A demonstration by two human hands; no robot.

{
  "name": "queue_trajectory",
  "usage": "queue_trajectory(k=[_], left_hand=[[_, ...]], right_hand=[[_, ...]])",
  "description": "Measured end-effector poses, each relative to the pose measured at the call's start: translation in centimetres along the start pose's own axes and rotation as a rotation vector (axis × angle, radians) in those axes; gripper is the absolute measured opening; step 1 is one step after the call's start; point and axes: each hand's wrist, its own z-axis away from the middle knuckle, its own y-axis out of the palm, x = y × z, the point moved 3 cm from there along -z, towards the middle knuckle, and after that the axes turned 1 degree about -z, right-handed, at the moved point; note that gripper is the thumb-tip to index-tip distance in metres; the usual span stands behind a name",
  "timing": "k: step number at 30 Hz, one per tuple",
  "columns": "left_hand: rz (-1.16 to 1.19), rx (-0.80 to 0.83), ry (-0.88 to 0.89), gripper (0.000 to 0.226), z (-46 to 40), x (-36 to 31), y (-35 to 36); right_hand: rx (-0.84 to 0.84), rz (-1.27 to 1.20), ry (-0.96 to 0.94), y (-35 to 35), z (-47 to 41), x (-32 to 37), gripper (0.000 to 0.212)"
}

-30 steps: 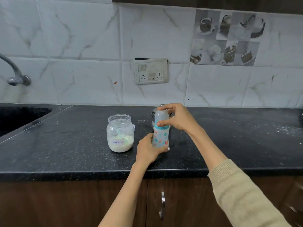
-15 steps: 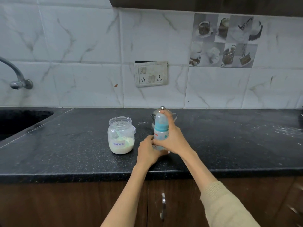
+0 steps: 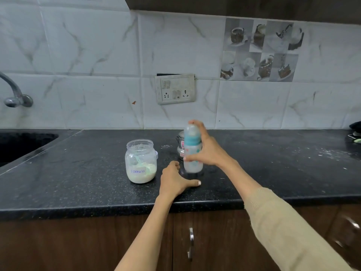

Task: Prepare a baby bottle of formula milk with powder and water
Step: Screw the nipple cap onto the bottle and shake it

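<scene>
A capped baby bottle (image 3: pixel 193 151) with a teal collar and clear cap is upright just above the black counter (image 3: pixel 97 169), blurred by motion. My right hand (image 3: pixel 209 151) grips it from the right, thumb across its front and a finger over the cap. My left hand (image 3: pixel 174 179) rests on the counter just left of the bottle, thumb stretched out, holding nothing. An open clear jar (image 3: pixel 141 161) labelled "Formula" stands to the left with pale powder and a scoop inside.
A small steel pot (image 3: pixel 180 146) stands right behind the bottle. A sink (image 3: pixel 21 145) and tap (image 3: pixel 15 94) are at the far left. A wall socket plate (image 3: pixel 175 88) is behind. Powder specks dot the counter at right. Dark items lie at the far right edge.
My left hand has let go of the bottle and dropped to the counter. My right hand shifted its grip down the bottle and has raised it slightly.
</scene>
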Motion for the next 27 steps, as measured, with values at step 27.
queue_trajectory(k=[27], left_hand=[[-0.006,-0.003,0.004,0.091,0.2,-0.2,0.1]], right_hand=[[0.041,-0.159,0.055,1.0,1.5,-4.3,0.099]])
